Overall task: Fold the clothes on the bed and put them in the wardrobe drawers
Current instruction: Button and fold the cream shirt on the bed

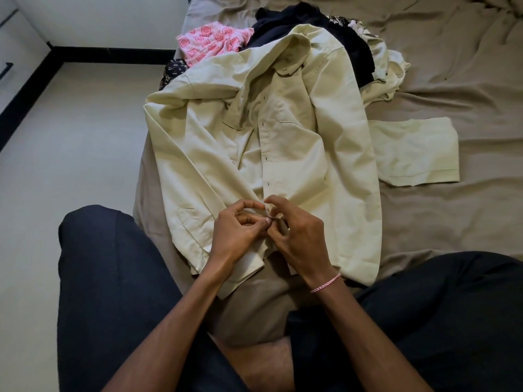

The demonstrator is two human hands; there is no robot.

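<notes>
- Both grips work the shirt front: left grip (236,232) and right grip (297,236) have their fingers curled, each pinching the placket near the hem, thumbs almost touching. I judge that a button is being fastened; the button itself is too small to make out.
- Shirt (288,131): pale, laid front-up on the bed (452,222), collar away from me, hem close to my knees, its left side reaching the bed's edge.
- Handling, as I judge it: light, soft, limp woven cloth that creases readily and will not break. I would take it where the cloth is doubled, at the shoulders, hem corners or placket.
- Pile (283,24) of unfolded clothes lies beyond the collar, touching the shirt; a flat pale piece (413,151) lies just beside the shirt's right side.
- Room: bare sheet lies open to the right. On the left the bed ends at the floor (70,165), so cloth spread that way could slide off.
- At far left is a white front with a dark handle (5,69); I cannot tell whether it is the wardrobe.
</notes>
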